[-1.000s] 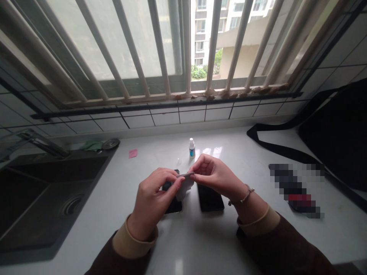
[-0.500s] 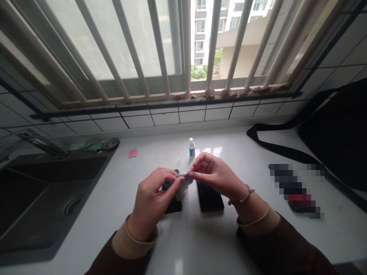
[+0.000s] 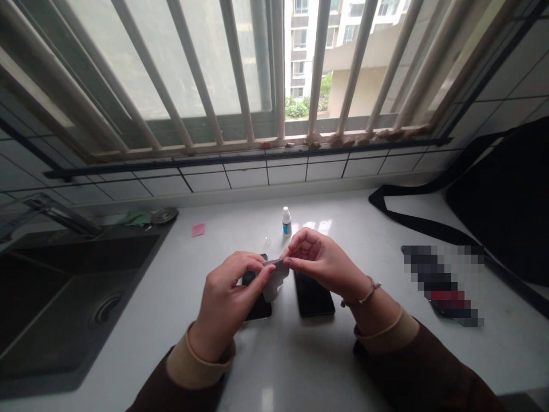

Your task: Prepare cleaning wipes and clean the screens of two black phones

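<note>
Between my two hands hangs a small grey cloth [image 3: 274, 285], pinched along its upper edge. My left hand [image 3: 231, 289] is closed on its left end, thumb against fingers. At the other end my right hand [image 3: 319, 254] pinches the cloth between thumb and fingers. Below it two dark phones lie on the counter: the left phone [image 3: 261, 311] is partly hidden by my left hand and the cloth, while the right phone [image 3: 315, 297] lies under my right hand. A small white bottle [image 3: 286, 222] with a blue label stands upright just beyond my hands.
On the white counter [image 3: 171, 297] lie a pink paper square [image 3: 198, 230] and a small clear piece [image 3: 266, 241]. The dark sink [image 3: 81, 297] with its faucet [image 3: 64, 217] is at left. A black bag [image 3: 506, 200], its strap and a pixelated item [image 3: 441, 286] lie right.
Almost nothing differs. Both hands keep their pinch on the cloth, whose hanging part has shifted very slightly.
</note>
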Demonstrator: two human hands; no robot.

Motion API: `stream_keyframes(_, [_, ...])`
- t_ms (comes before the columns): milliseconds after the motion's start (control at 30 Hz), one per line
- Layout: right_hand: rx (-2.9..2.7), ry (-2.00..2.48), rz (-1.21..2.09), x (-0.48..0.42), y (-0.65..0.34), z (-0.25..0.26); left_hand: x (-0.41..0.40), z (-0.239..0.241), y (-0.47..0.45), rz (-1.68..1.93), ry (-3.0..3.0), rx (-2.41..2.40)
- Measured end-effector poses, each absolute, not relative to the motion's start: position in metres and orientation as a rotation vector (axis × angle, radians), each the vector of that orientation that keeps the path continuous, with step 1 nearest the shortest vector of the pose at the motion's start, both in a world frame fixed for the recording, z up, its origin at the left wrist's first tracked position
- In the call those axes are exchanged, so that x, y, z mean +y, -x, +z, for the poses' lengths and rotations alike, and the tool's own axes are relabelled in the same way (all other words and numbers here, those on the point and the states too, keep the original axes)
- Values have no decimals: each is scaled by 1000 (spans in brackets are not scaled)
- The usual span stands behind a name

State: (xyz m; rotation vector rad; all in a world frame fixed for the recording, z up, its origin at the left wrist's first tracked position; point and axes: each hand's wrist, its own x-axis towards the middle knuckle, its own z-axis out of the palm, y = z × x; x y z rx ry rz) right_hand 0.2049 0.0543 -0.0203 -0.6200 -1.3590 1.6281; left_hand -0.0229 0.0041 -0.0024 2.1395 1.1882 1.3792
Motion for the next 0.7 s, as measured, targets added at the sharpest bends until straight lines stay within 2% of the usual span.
stream_keyframes(500, [-1358, 625, 1616, 54, -205, -19, 5, -6, 23, 1363, -2077, 1198])
stream_keyframes(700, [-1352, 620, 1609, 54, -205, -18, 4, -14, 27, 1325, -1938, 1349])
